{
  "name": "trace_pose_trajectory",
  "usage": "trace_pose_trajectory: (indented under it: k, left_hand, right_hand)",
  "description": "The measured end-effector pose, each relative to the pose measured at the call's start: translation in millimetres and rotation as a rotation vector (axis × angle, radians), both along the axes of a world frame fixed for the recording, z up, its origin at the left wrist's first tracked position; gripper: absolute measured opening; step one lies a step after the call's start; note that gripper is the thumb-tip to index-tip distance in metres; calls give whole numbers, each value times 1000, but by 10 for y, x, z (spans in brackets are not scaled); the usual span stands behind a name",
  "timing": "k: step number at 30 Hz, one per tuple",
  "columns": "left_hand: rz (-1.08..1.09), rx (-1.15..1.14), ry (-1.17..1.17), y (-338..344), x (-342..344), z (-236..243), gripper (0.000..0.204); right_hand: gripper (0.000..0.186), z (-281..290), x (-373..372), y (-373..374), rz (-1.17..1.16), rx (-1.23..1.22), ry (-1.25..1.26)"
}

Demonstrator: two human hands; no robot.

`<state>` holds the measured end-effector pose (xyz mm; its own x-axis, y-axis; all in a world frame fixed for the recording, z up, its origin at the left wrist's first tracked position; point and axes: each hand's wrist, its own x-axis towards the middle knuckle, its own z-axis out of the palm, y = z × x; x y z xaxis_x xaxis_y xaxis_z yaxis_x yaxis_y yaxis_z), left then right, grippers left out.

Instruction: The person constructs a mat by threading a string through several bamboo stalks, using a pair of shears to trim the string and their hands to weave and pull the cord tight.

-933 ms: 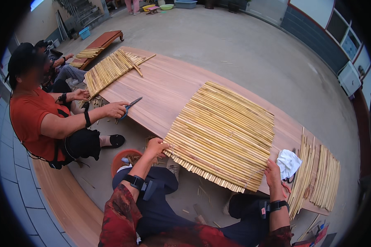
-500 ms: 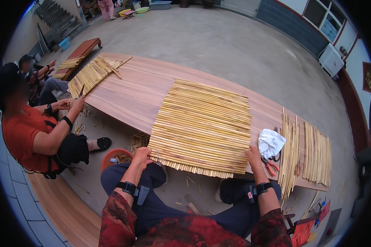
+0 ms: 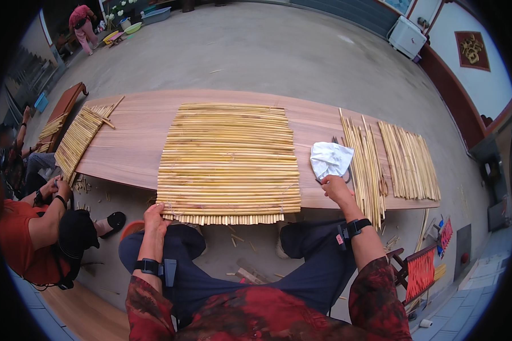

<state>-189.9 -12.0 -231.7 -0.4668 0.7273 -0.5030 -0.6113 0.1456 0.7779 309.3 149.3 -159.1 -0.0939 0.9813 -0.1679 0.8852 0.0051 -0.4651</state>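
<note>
A mat of yellow reed sticks (image 3: 228, 156) lies on the wooden table (image 3: 125, 153) in front of me. My left hand (image 3: 156, 216) grips its near left corner. My right hand (image 3: 335, 188) has moved off the mat to the right, to the near edge of a white cloth (image 3: 331, 156), its fingers curled on something dark that I cannot make out. Dark-handled tools lie partly under the cloth. Long loose sticks (image 3: 361, 166) lie right of the cloth, and a narrower mat of sticks (image 3: 407, 162) lies beyond them at the table's right end.
At left, a seated co-worker in orange (image 3: 25, 238) works by another mat (image 3: 85, 136); a second person (image 3: 14, 159) sits behind, beside a low bench (image 3: 68, 102). A person in pink (image 3: 82, 28) stands far back. A red-strapped stool (image 3: 420, 273) is at lower right.
My right hand has let go of the mat and moved to the cloth. My left hand stays on the corner. The view has swung right; the co-worker's hands have moved to their mat's edge.
</note>
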Motion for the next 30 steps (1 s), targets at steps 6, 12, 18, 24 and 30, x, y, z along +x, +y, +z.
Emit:
trace_pose_trajectory:
  k: [6, 12, 18, 24, 30]
  left_hand:
    - [121, -5, 37, 69, -108, -72, 18]
    - [130, -45, 19, 61, -210, -65, 25]
    - [105, 21, -13, 86, -236, -116, 28]
    - [177, 15, -39, 125, -297, -204, 27]
    - [175, 83, -77, 215, -453, -273, 22]
  right_hand:
    - [22, -182, -56, -89, 42, 0, -124]
    - [17, -251, -489, -173, 171, 6, -153]
    - [15, -387, -390, -15, 127, 11, -158]
    - [10, 241, -229, -53, 91, -493, 1011]
    - [14, 565, -222, -454, 335, -739, 563]
